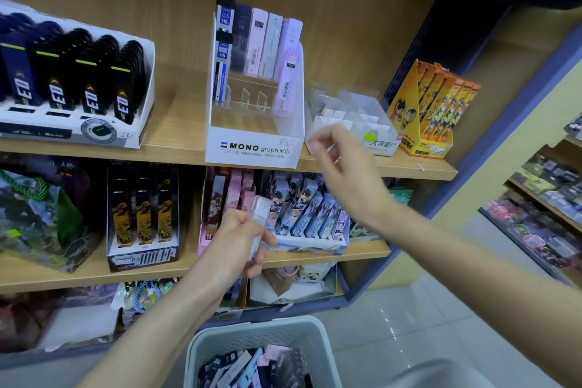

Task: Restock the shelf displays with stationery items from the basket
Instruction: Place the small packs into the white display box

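Note:
A white MONO graph MG display box (255,148) stands on the upper shelf, with several pencil-lead packs (261,47) at its back and bare clear dividers in front. My left hand (239,242) grips a small stack of pale lead packs (259,220) before the middle shelf. My right hand (340,164) is raised just right of the display box, fingers loosely curled, blurred; I cannot tell whether it holds anything. Below, a pale grey basket (220,340) holds several more packs (252,368).
Left on the upper shelf stands a tray of dark lead cases (72,79). A clear divided box (352,116) and an orange cartoon display (434,110) stand to the right. The middle shelf (362,253) carries more boxed stationery. Another rack (541,198) lines the right aisle.

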`<state>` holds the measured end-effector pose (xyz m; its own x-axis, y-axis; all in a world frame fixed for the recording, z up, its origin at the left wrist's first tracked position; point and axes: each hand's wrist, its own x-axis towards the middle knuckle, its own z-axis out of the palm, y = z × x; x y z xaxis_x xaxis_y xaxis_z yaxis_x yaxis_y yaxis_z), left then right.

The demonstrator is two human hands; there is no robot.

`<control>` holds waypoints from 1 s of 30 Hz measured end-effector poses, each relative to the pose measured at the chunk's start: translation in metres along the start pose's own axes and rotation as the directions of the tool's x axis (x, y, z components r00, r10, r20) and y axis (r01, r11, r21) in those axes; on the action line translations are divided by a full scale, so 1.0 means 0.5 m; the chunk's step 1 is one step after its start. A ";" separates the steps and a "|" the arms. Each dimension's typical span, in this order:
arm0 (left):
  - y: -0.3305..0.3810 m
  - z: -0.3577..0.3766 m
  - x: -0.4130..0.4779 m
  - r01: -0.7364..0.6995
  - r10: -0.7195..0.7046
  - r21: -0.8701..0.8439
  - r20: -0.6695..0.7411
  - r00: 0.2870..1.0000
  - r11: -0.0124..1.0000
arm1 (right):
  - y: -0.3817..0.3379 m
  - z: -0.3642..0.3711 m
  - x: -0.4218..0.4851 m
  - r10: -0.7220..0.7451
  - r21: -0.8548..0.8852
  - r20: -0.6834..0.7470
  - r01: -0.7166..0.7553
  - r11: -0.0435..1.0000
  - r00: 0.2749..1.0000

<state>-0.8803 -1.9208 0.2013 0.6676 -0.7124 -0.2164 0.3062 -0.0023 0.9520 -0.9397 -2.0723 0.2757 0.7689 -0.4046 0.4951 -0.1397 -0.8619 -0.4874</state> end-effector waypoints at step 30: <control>0.211 0.001 0.123 -0.256 0.707 0.920 0.393 0.588 -0.298 | 0.064 -0.099 0.198 -0.097 -0.145 0.038 0.102 0.984 0.995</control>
<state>-0.8073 -1.9653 0.2887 0.3426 -0.6963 0.6307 -0.8861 -0.4625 -0.0292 -0.8990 -2.1548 0.3447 0.8020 -0.3070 0.5124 -0.1500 -0.9338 -0.3248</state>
